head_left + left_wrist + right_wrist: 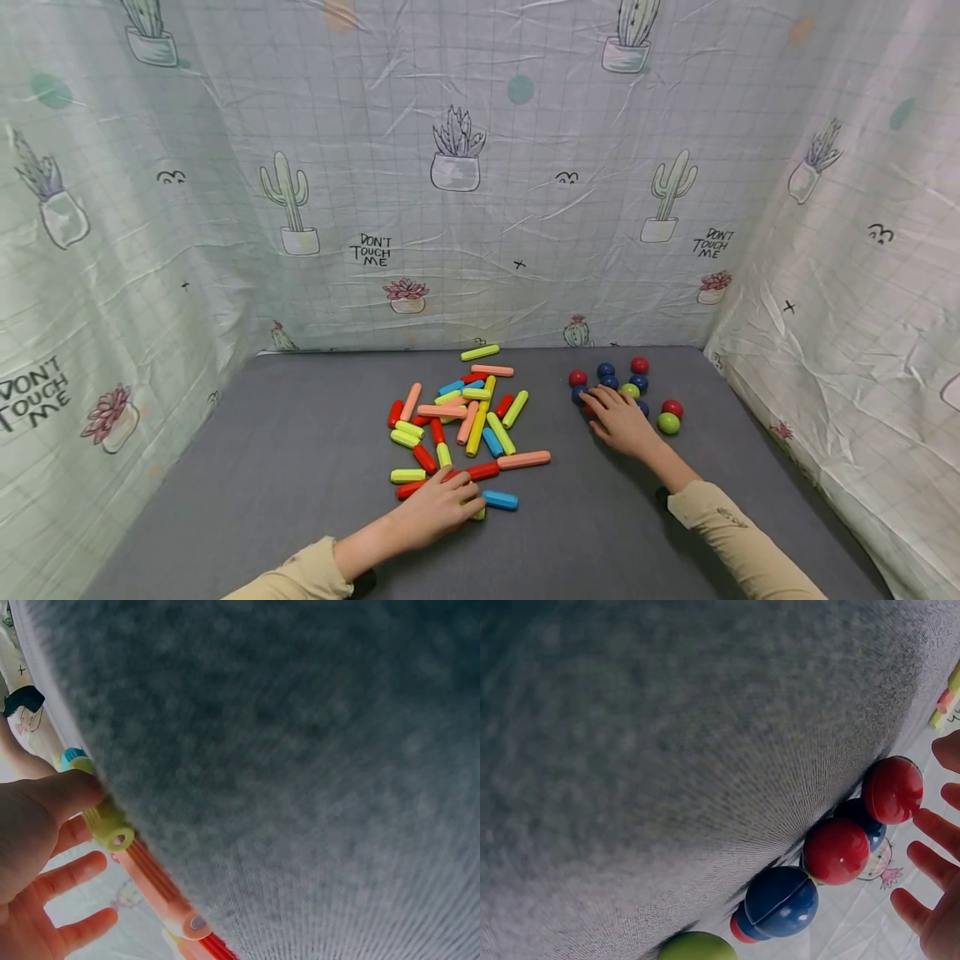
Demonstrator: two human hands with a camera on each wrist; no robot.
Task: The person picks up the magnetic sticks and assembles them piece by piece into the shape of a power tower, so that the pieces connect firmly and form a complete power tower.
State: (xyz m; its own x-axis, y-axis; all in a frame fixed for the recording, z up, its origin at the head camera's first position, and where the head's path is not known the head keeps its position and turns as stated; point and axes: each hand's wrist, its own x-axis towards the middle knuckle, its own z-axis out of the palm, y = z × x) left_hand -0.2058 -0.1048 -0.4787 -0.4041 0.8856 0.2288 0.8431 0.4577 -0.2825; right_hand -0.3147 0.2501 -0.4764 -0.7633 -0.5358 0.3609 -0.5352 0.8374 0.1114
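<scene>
In the head view my left hand (435,510) is low over the near edge of a spread of coloured sticks. Its thumb and index finger pinch a short yellow-green ridged stick (109,821) with a holed end, while the other fingers stay apart. Close by lie a blue stick (500,500), a red stick (483,472) and a salmon stick (524,460). My right hand (624,423) reaches over a cluster of balls, fingers spread and loosely extended. One fingertip meets a red ball (894,790). A dark blue ball (781,901) and another red ball (835,852) sit nearby.
More yellow, red, salmon and blue sticks lie scattered toward the back, including a long yellow one (481,417). A green ball (668,423) rests right of the right hand. Patterned cloth (480,217) walls the grey table (300,467) at the back and sides.
</scene>
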